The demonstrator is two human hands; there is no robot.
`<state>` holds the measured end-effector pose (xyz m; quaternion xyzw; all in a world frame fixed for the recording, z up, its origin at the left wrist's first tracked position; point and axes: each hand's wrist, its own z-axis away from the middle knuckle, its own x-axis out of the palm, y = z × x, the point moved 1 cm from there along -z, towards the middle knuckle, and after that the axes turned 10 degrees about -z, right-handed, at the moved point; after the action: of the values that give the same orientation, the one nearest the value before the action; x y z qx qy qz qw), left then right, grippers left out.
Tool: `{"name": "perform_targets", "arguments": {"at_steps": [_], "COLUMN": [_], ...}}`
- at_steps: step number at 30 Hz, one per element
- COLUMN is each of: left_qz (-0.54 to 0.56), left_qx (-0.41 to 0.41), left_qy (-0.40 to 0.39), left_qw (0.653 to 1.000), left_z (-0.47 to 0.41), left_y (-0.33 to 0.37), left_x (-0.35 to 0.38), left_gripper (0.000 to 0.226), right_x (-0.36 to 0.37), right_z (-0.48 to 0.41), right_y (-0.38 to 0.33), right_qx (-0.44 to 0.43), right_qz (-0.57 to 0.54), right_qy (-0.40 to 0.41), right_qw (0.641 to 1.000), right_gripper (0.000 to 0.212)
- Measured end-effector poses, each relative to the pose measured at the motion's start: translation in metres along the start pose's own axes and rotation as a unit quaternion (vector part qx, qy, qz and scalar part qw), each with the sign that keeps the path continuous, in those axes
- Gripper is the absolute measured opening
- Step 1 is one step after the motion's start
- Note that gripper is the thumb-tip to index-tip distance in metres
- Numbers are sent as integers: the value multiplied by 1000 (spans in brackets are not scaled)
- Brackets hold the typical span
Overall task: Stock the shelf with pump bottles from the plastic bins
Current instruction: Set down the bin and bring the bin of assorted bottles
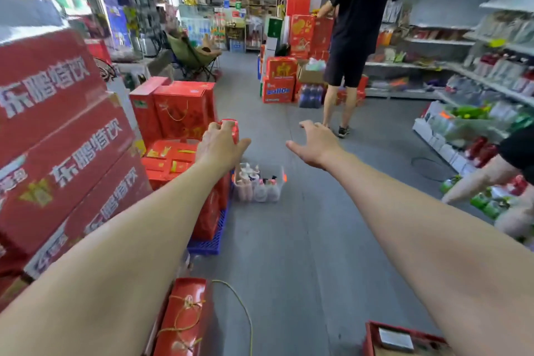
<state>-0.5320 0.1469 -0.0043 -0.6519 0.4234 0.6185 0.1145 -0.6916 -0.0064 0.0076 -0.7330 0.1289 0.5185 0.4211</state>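
While in bin [279, 182], pump bottles [246, 179] upright.

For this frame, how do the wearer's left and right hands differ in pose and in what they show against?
The left hand has its fingers curled downward, while the right hand has them spread and relaxed. The left hand overlaps a red box, and it is unclear whether they touch. The right hand shows against the bare grey floor. Both reach forward on outstretched arms toward the clear bin of pump bottles, and neither holds a bottle.
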Motion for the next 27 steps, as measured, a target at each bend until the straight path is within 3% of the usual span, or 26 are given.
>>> {"name": "perform_targets", "arguments": {"at_steps": [17, 27], "left_qz": [1, -5], "left_qx": [26, 26], "left_qy": [20, 0], "left_qw": [999, 1000], "left_z": [-427, -627], "left_y": [-2, 4], "left_x": [84, 167], "left_gripper": [62, 63], "right_x": [22, 66], "right_z": [-413, -622], "right_y": [14, 65], "right_qx": [-3, 20], "right_qz": [1, 9], "right_qy": [61, 44], "right_qw": [998, 999], "right_gripper": [66, 67]}}
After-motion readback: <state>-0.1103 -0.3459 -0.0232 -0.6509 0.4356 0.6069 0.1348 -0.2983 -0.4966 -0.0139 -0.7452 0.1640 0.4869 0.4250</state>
